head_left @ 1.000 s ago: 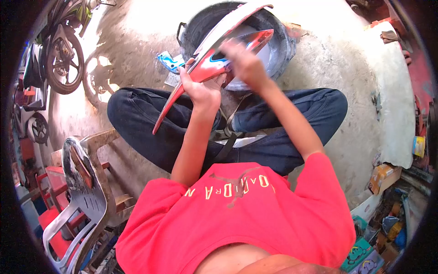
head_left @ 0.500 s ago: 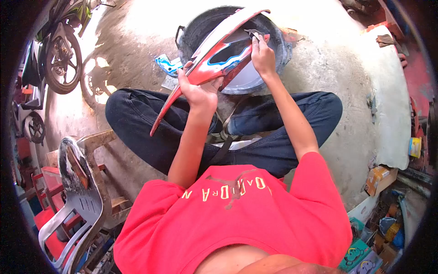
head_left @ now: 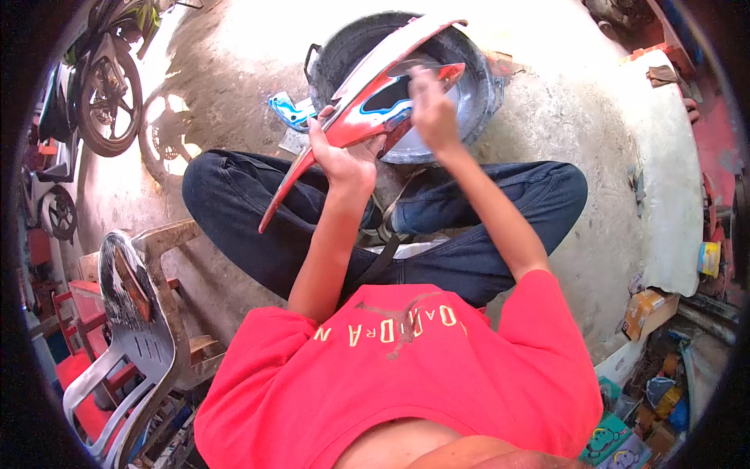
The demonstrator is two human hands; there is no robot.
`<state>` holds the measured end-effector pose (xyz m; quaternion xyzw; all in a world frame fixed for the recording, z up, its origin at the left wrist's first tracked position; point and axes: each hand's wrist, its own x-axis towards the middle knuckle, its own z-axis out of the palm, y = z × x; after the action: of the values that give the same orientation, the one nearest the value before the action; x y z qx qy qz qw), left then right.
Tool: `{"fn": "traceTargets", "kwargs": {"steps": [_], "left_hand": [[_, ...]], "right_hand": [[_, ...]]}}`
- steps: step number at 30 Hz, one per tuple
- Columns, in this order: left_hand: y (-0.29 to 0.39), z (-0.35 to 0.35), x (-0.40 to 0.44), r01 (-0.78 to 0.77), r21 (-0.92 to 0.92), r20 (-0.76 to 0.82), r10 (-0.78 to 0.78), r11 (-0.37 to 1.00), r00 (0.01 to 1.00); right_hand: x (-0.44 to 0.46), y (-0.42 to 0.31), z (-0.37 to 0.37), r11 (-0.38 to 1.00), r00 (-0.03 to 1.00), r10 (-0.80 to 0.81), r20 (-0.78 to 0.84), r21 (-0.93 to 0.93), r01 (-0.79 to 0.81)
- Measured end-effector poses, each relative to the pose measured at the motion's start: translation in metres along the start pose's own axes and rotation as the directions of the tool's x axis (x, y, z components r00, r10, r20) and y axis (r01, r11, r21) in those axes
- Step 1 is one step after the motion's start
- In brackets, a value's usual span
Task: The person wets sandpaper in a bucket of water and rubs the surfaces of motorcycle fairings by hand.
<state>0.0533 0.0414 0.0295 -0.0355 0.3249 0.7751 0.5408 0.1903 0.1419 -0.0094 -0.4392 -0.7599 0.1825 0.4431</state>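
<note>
My left hand [head_left: 348, 162] is closed round the lower edge of a long, pointed motorcycle fairing panel [head_left: 355, 125], red and white with a blue-edged dark patch. The panel lies tilted above a black tub [head_left: 316, 74], its narrow tail reaching down over my left leg. My right hand [head_left: 432, 113], smeared by motion, lies over the panel's right part beside the dark patch. A thin dark piece of sandpaper [head_left: 412, 66] shows blurred at its fingertips. Pale liquid seems to stand in the tub, partly hidden by the panel.
A smaller blue and white painted part [head_left: 289, 111] lies on the floor left of the tub. Motorcycle wheels [head_left: 109, 109] stand at the left. A worn plastic chair [head_left: 144, 336] is near my left side. A long pale panel [head_left: 668, 172] and a cardboard box [head_left: 650, 311] are at the right.
My right hand has moved left and down across the panel, from its right edge toward the dark patch, with the sandpaper. My left hand and the panel have hardly moved.
</note>
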Motion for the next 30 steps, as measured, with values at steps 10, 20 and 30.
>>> {"fn": "traceTargets", "kwargs": {"steps": [10,20,30], "left_hand": [[0.001,0.01,-0.011,0.005,0.01,-0.049,-0.004,1.0,0.999],[-0.001,-0.002,-0.004,0.003,0.028,0.001,-0.003,1.0,1.0],[-0.004,-0.006,-0.001,-0.007,0.008,0.045,0.006,1.0,0.999]], "right_hand": [[0.025,0.033,-0.014,0.976,0.975,0.22,0.018,-0.003,-0.22],[0.021,0.024,-0.009,0.994,1.0,0.019,0.018,0.107,-0.021],[0.006,-0.024,-0.012,0.84,0.815,-0.538,0.213,0.06,0.539]]}}
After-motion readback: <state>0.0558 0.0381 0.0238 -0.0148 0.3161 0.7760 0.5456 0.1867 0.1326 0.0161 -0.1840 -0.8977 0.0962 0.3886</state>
